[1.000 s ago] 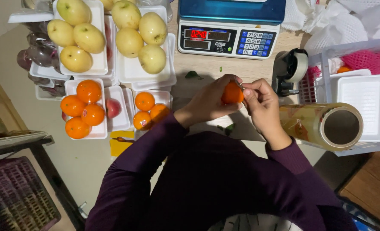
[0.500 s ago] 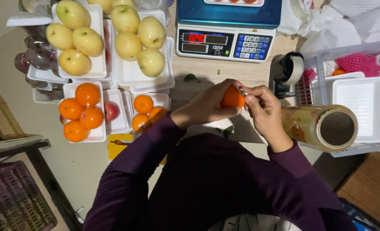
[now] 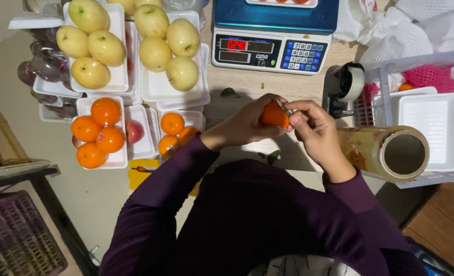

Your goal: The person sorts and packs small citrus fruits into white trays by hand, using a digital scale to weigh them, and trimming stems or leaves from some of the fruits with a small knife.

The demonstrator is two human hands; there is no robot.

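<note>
Desk w/ scale at 12, film roll at 3, fruit trays at 9. Centre — left hand grip clenched on orange, steadying it; right hand pinches small metal tool at its top.

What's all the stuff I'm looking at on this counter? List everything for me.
Pears: about nine, yellow-green, in white foam trays at top left.
Oranges: four in a white tray at left, three more in the next tray.
Held orange: one, between both hands.
Scale: one, blue and grey, top centre.
Tape dispenser: one, dark, right of the scale.
Wrap roll: one, clear film, right.
Empty tray: one, white, far right.
Crate: one, dark purple, bottom left.
Left hand: cups the orange.
Right hand: pinches a thin metal tool at the orange's top.
</note>
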